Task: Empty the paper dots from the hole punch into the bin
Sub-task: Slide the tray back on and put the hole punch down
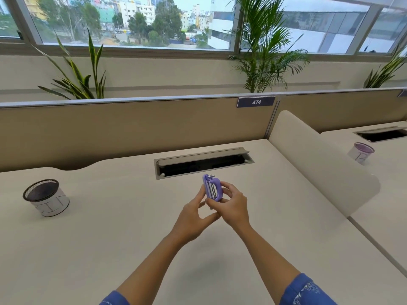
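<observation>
We stand at a pale beige table [110, 227] backed by a tan partition [132, 124] that carries a dark number plate reading 474 [256, 102]. Behind the partition we see a striped-leaf plant [81, 78] on the left and a palm [262, 51] to the right, under a long window [132, 20] showing trees and buildings.

At the far left of the table sits the bin [46, 197], a small round mesh container with a white paper wrap, tilted slightly toward us; its dark inside shows no contents that we can make out. Near the middle, a cable hatch [203, 162] lies open in the table.

Just in front of the hatch, our hands hold the purple hole punch [212, 188] above the table, well apart from the bin. The left hand [193, 214] touches its lower edge with narrow, pinching fingers. The right hand [231, 205] has its grip closed around the punch's right side.

A curved cream divider [319, 161] separates our table from the next one, where a second cup with a purple rim [361, 153] stands; we cannot tell what it holds.
</observation>
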Tool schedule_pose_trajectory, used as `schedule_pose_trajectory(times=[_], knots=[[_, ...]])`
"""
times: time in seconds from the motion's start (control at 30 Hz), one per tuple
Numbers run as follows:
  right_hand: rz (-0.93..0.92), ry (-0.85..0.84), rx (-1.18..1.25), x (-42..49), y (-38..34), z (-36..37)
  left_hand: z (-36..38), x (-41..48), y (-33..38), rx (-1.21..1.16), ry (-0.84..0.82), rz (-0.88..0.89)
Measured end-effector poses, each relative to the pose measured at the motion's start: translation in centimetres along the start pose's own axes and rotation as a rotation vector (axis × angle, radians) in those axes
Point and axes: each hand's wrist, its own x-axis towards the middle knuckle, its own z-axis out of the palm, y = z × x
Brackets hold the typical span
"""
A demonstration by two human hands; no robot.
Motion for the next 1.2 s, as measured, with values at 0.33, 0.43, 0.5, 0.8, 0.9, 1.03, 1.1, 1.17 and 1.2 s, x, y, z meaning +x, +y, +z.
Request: schedule_pose_trajectory(times=[0.33,0.43,0.5,0.8,0.9,1.03,1.1,1.17,1.2], knots=[[0.111,0.057,-0.333,8.3,6.7,-6.6,3.7,5.0,-7.4,0.538,-0.313,-0.273],[0.158,0.054,-0.440,11.3,9.2,-9.1,4.4,5.5,-9.9,0.650,-0.368,-0.328],[0.195,0.056,-0.511,13.2,10.7,-10.5,4.4,5.9,-11.3,0.714,-0.391,-0.317],[0.272,0.065,-0.657,20.3,16.0,-13.0,3.4,9.6,-14.7,0.814,-0.337,-0.244],[0.239,0.057,-0.683,21.7,17.1,-12.8,3.4,10.3,-15.2,0.811,-0.306,-0.226],[0.216,0.085,-0.701,23.6,18.2,-12.4,3.4,10.4,-15.7,0.824,-0.284,-0.206],[0.205,0.093,-0.733,24.2,18.7,-12.0,3.4,10.3,-15.8,0.823,-0.279,-0.209],[0.192,0.092,-0.790,24.4,18.9,-11.7,3.4,10.3,-15.7,0.829,-0.276,-0.210],[0.187,0.093,-0.805,24.5,18.9,-11.6,3.4,10.3,-15.7,0.836,-0.279,-0.210]])
